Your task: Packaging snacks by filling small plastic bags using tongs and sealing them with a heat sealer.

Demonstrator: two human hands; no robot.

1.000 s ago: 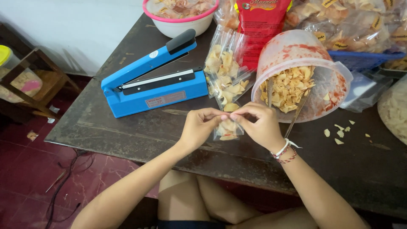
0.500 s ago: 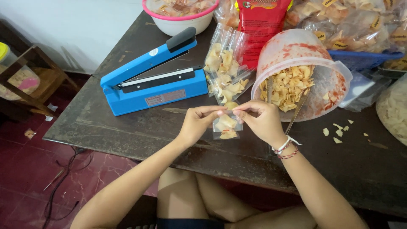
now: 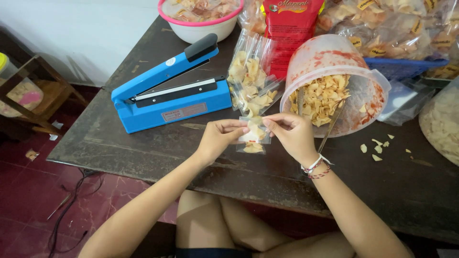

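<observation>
I see both hands meeting over the near edge of the dark tabletop (image 3: 143, 153), with a small clear bag (image 3: 253, 138) of pale chips pinched between them. My left hand (image 3: 217, 139) has its grip narrowed on the bag's upper left edge, thumb and fingertips pressed together on the film; my right hand (image 3: 294, 136) does the same on the upper right edge. Both grips are closed on the bag, which hangs just above the tabletop.

I judge the bag light and floppy, its plastic thin and slick, and the chips inside brittle enough to crack under a squeeze. The mouth at twelve o'clock on the bag is the place to hold, on empty film above the chips, as both hands do.

At ten o'clock from the hands sits a blue heat sealer (image 3: 172, 98), its arm raised. At twelve o'clock lean filled clear bags (image 3: 251, 76). At two o'clock a tipped plastic tub (image 3: 354, 95) spills chips toward the hands. Loose chips (image 3: 377, 148) lie at three o'clock.
</observation>
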